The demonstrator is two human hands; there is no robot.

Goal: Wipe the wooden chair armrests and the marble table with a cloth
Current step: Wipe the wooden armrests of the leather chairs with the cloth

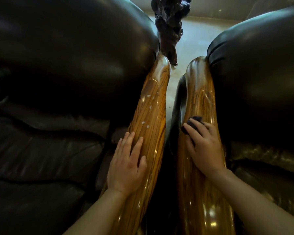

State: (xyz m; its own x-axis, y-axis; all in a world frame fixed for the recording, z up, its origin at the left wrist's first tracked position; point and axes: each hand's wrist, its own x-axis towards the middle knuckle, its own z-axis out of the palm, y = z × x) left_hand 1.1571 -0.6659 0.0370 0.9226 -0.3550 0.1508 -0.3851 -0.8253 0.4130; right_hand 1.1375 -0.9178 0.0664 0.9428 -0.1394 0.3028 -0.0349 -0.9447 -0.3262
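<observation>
Two glossy striped wooden armrests run side by side up the middle of the head view. My left hand (127,164) lies flat, fingers apart, on the left armrest (153,102), below a few pale specks on the wood. My right hand (204,147) presses a small dark cloth (193,122) onto the right armrest (200,92); the cloth peeks out past my fingertips, most of it hidden under the palm. No marble table is visible.
Dark leather chair backs and seat cushions flank the armrests, one chair left (66,56) and one right (261,73). A narrow gap separates the armrests. A dark gnarled carved object (170,28) stands behind on the pale floor (197,36).
</observation>
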